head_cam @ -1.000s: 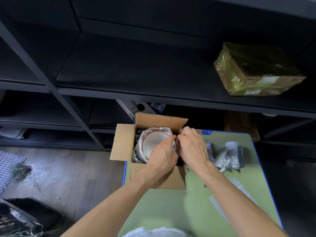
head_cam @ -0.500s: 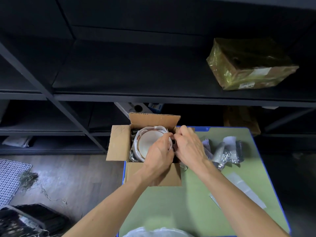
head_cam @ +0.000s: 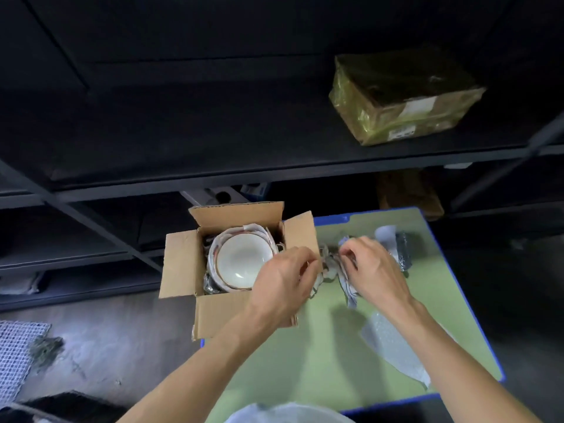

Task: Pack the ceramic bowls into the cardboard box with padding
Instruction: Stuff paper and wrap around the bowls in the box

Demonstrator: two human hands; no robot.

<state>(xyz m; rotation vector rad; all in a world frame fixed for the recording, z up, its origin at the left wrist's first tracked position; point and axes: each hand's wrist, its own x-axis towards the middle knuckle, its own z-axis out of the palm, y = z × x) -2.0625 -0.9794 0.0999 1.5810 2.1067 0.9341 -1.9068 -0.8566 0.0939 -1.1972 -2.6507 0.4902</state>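
- The right hand [head_cam: 378, 273] was clenched on one end of the crumpled padding [head_cam: 331, 267], thumb and fingertips pinching it just off the bench [head_cam: 329, 346], apparently to draw it out and loosen it.
- The left hand [head_cam: 280, 285], just beside the right one, had its fingers curled on the other end of the same padding. The exact contact was partly hidden. It seemed to be holding that end back so the piece could be stretched between the two hands.
- Under the left hand's wrist lay the near right corner of the cardboard box [head_cam: 180, 270]. Its flaps were folded outward to keep the mouth free.
- Left of and beyond the left hand, the ceramic bowl [head_cam: 241, 261] sat mouth-up inside the box, nested in a paper wrap [head_cam: 253, 228] that lined it against the walls.
- The padding was probably meant for the gap between bowl and box wall, so packing looked well along but not finished.
- Near the right forearm lay a bubble-wrap sheet [head_cam: 393, 343], flat on the bench within easy reach.
- Just beyond the right hand's fingers sat a padding roll [head_cam: 399, 245], likely spare stock.
- Well beyond both hands, a wrapped parcel [head_cam: 403, 99] rested on a dark shelf [head_cam: 213, 141].
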